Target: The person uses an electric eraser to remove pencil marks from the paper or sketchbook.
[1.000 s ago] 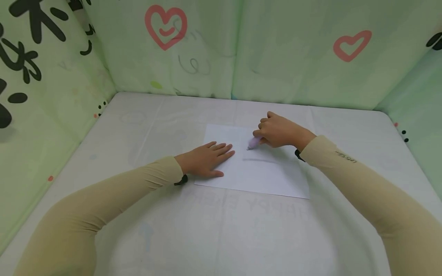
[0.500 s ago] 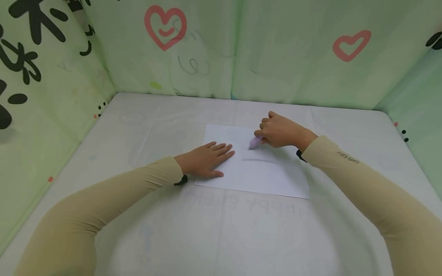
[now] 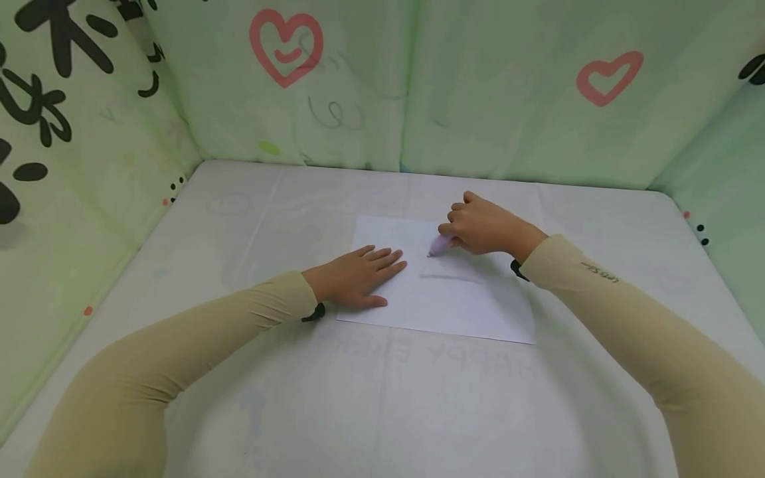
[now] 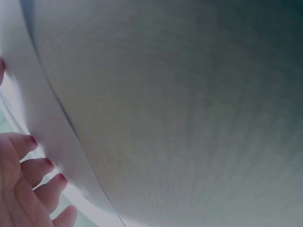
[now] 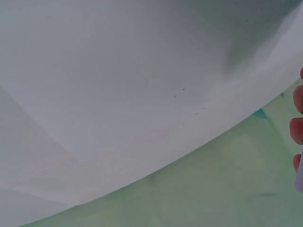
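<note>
A sheet of white paper [image 3: 454, 312] lies on the white-covered table in the head view. My left hand [image 3: 358, 275] rests flat on its left part, fingers spread. In my right hand [image 3: 487, 226] I grip a small lilac pen-shaped tool [image 3: 441, 244]; its narrow greyish tip points down at the paper's upper middle. Just below that tip, a faint grey line [image 3: 451, 277] runs across the sheet. The left wrist view shows the spread fingers [image 4: 49, 189] beside the paper. Only curled fingertips [image 5: 297, 130] and the end of the lilac tool show at the right wrist view's edge.
The table [image 3: 287, 411] has a white cloth with faint lettering showing through. Green curtains [image 3: 478, 119] with red hearts and black marks enclose its back and sides. The right forearm casts a shadow over the paper's right half.
My right hand and the lilac tool shift very slightly right, then back left and a touch away from me. My left hand and the paper stay in place.
</note>
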Tool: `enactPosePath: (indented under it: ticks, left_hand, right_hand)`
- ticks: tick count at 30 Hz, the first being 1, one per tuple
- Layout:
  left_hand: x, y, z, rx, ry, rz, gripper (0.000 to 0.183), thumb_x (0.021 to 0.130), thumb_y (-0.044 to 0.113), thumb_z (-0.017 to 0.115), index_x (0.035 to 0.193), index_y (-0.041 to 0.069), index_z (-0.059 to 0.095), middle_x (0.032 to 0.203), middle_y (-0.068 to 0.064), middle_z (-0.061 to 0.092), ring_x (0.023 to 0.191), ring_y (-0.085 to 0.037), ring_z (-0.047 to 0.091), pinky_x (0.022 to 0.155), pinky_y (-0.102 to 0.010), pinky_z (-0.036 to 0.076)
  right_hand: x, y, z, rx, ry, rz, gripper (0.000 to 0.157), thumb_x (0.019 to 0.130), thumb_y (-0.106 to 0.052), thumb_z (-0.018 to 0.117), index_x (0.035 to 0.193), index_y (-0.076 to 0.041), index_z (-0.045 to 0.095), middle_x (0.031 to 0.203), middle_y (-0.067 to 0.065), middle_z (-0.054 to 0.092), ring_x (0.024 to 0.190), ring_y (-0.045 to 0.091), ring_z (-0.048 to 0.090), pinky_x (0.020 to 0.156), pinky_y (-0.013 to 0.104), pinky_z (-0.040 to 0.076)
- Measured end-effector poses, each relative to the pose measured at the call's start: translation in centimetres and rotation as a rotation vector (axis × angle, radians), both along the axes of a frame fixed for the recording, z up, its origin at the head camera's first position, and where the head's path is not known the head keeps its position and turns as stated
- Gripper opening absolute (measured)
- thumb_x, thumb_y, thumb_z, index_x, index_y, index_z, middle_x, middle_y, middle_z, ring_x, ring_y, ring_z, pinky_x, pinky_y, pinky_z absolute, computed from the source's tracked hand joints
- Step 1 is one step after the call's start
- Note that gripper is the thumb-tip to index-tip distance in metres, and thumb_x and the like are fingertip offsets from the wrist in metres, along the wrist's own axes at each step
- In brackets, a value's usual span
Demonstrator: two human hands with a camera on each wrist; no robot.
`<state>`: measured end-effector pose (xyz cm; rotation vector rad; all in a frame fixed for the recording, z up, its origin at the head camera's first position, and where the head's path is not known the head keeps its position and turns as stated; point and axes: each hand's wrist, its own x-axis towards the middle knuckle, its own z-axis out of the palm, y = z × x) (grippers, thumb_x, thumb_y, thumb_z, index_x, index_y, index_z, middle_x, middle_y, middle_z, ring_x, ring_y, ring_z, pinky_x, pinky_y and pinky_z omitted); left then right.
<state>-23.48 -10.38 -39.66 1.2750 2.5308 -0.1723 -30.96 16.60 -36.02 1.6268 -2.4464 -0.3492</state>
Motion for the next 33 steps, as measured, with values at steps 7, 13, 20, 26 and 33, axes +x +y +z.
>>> enactPosePath:
  ticks: [7,13,20,26,33]
  left_hand:
    - [0.0,0.0,0.0,-0.008,-0.001,0.009,0.073,0.097,0.051,0.039,0.153,0.013,0.009,0.16,-0.007,0.008,0.148,-0.024,0.012,0.121,-0.043,0.01]
    - [0.0,-0.1,0.0,-0.001,-0.007,0.009,0.073,0.097,0.05,0.04,0.153,0.013,0.01,0.16,-0.007,0.009,0.148,-0.024,0.012,0.121,-0.043,0.01]
    - [0.0,0.0,0.0,-0.01,-0.004,0.003,0.073,0.097,0.051,0.038,0.153,0.013,0.008,0.16,-0.007,0.008,0.148,-0.024,0.011,0.121,-0.043,0.01]
    - [0.0,0.0,-0.1,-0.007,-0.003,0.005,0.073,0.097,0.05,0.039,0.153,0.013,0.009,0.16,-0.007,0.008,0.148,-0.024,0.011,0.121,-0.043,0.01]
    - [-0.1,-0.1,-0.3,-0.004,0.0,0.003,0.074,0.097,0.051,0.038,0.153,0.013,0.008,0.16,-0.007,0.008,0.148,-0.025,0.012,0.121,-0.043,0.01]
  right_hand:
    - [0.2,0.7,0.0,0.002,-0.01,0.023,0.022,0.074,-0.019,0.077,0.071,-0.013,0.055,0.057,0.002,0.05,0.056,0.018,0.043,0.06,0.03,0.027]
    - [0.1,1.3,0.1,0.003,0.002,0.009,0.024,0.073,-0.018,0.077,0.071,-0.013,0.055,0.056,0.002,0.047,0.056,0.017,0.04,0.061,0.03,0.024]
    - [0.1,1.3,0.2,0.007,0.011,-0.012,0.02,0.074,-0.018,0.077,0.074,-0.012,0.058,0.057,0.003,0.05,0.057,0.017,0.042,0.061,0.03,0.025]
    - [0.2,1.7,0.4,0.013,-0.019,-0.002,0.022,0.073,-0.017,0.077,0.071,-0.013,0.055,0.056,0.002,0.048,0.056,0.017,0.041,0.061,0.03,0.025]
    - [0.0,1.6,0.3,0.011,0.018,0.002,0.021,0.074,-0.017,0.077,0.073,-0.012,0.056,0.057,0.003,0.049,0.056,0.017,0.041,0.061,0.03,0.027]
